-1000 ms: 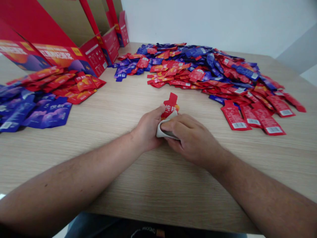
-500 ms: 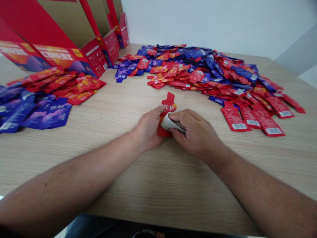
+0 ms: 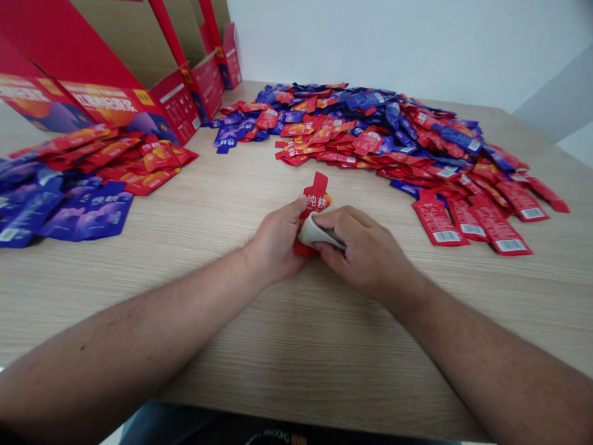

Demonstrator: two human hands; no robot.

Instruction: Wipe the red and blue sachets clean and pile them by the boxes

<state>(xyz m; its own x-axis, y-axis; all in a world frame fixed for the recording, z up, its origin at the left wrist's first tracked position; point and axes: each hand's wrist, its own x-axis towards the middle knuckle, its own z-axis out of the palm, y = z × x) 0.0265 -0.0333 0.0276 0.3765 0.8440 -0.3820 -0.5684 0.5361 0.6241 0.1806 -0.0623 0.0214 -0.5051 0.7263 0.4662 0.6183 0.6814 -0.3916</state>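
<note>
In front of me my left hand [image 3: 280, 242] grips a red sachet [image 3: 317, 191] by its left side, thumb on the printed face. The sachet's narrow neck points away from me. My right hand [image 3: 364, 252] is closed on a folded whitish cloth [image 3: 309, 231], pinched between thumb and fingers. That cloth lies against the lower part of the sachet's face and covers some of it. The sachet's right lower edge is hidden behind the cloth and fingers.
A wide heap of red and blue sachets [image 3: 370, 139] spreads across the back of the wooden table [image 3: 222, 210]. At the left lie red sachets [image 3: 152, 157] and blue sachets [image 3: 88, 213]. Open red cardboard boxes [image 3: 115, 102] stand behind them, near the white wall.
The cloth in my right hand has shifted very slightly to the left on the sachet. My left hand keeps its hold in the same place.
</note>
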